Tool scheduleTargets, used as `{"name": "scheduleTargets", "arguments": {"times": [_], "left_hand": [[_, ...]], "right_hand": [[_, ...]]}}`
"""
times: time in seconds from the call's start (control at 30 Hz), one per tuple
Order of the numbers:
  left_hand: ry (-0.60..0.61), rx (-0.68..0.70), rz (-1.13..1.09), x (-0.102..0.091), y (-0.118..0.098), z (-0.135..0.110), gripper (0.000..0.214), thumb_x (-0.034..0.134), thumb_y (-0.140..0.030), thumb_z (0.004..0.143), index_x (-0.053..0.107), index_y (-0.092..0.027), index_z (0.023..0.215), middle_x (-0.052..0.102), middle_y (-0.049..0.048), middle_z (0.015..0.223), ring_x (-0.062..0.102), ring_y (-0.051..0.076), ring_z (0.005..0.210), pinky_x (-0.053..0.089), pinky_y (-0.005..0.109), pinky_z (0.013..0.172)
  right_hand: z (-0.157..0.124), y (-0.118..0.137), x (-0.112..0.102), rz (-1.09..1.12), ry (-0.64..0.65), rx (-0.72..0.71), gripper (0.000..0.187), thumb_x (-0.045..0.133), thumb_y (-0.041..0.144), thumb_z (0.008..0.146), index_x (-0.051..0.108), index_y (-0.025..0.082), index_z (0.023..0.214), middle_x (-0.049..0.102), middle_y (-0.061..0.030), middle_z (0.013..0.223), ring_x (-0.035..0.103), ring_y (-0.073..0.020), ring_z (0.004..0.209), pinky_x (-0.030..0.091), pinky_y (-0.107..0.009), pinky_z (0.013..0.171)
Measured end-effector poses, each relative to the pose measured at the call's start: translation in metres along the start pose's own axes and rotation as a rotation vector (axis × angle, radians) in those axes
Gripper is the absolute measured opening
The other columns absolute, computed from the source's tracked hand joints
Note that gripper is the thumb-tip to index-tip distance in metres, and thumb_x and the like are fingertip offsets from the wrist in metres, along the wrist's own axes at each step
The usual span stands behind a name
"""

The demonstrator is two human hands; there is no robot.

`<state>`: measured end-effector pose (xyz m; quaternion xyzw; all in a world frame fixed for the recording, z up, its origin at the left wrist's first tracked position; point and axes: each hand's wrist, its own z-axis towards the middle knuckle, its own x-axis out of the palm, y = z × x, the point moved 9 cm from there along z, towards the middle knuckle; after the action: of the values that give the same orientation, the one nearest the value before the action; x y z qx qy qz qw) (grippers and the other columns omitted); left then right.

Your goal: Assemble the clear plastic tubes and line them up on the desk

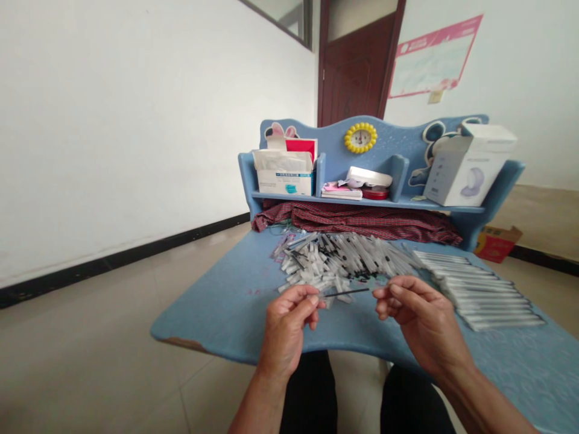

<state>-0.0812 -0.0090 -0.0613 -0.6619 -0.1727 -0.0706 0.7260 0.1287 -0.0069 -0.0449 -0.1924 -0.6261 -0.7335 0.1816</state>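
Note:
My left hand (292,319) is closed in a pinch on a thin black rod (347,293), which looks like a pen refill and points right over the table's near edge. Facing it, my right hand (414,310) has thumb and forefinger pressed together near the rod's free end; what they hold is too small and clear to make out. Just behind both hands lies a loose pile of clear plastic tubes (316,265) mixed with small black parts. To the right of my right hand, several long clear tubes with dark ends (493,295) lie side by side in a row.
The blue table (217,301) has a raised back shelf (289,196). On it stand a mask box (284,181), a red round tin (375,194) and a white carton (470,172). A folded checked cloth (353,222) lies below. A red box (497,244) sits on the floor.

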Motion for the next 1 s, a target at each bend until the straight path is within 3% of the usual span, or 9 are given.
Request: {"name": "scheduleTargets", "arguments": {"times": [0.3, 0.5, 0.7, 1.0], "left_hand": [[-0.003, 0.008, -0.014, 0.0, -0.001, 0.0, 0.018, 0.065, -0.022, 0.065, 0.062, -0.011, 0.078, 0.064, 0.0033, 0.06, 0.047, 0.007, 0.045, 0.035, 0.019, 0.043], [-0.01, 0.001, -0.016, -0.001, 0.0, 0.0, 0.02, 0.068, -0.024, 0.064, 0.062, -0.011, 0.077, 0.064, 0.003, 0.059, 0.047, 0.007, 0.045, 0.035, 0.018, 0.044], [0.0, 0.028, 0.021, -0.001, -0.001, 0.002, 0.018, 0.067, -0.024, 0.065, 0.062, -0.011, 0.076, 0.063, 0.0026, 0.058, 0.046, 0.007, 0.045, 0.035, 0.018, 0.044], [0.013, 0.036, 0.047, 0.0, -0.001, 0.0, 0.017, 0.066, -0.025, 0.066, 0.062, -0.011, 0.076, 0.064, 0.0027, 0.058, 0.047, 0.007, 0.046, 0.035, 0.018, 0.043]], "right_hand": [[-0.001, 0.006, -0.006, 0.0, -0.018, -0.021, 0.01, 0.069, 0.021, 0.068, 0.063, 0.016, 0.073, 0.07, -0.0061, 0.07, 0.062, -0.0144, 0.054, 0.049, -0.025, 0.05], [0.006, 0.022, -0.031, -0.074, -0.078, -0.092, 0.012, 0.071, 0.022, 0.067, 0.063, 0.015, 0.074, 0.071, -0.007, 0.072, 0.063, -0.0151, 0.055, 0.05, -0.026, 0.051], [0.009, 0.042, -0.057, -0.349, -0.231, -0.208, 0.02, 0.074, 0.027, 0.063, 0.064, 0.014, 0.075, 0.071, -0.0069, 0.071, 0.064, -0.0165, 0.055, 0.053, -0.027, 0.052], [0.003, 0.042, -0.044, -0.682, -0.19, -0.285, 0.022, 0.068, 0.034, 0.068, 0.064, 0.014, 0.076, 0.071, -0.0069, 0.07, 0.067, -0.0169, 0.059, 0.056, -0.027, 0.057]]}}
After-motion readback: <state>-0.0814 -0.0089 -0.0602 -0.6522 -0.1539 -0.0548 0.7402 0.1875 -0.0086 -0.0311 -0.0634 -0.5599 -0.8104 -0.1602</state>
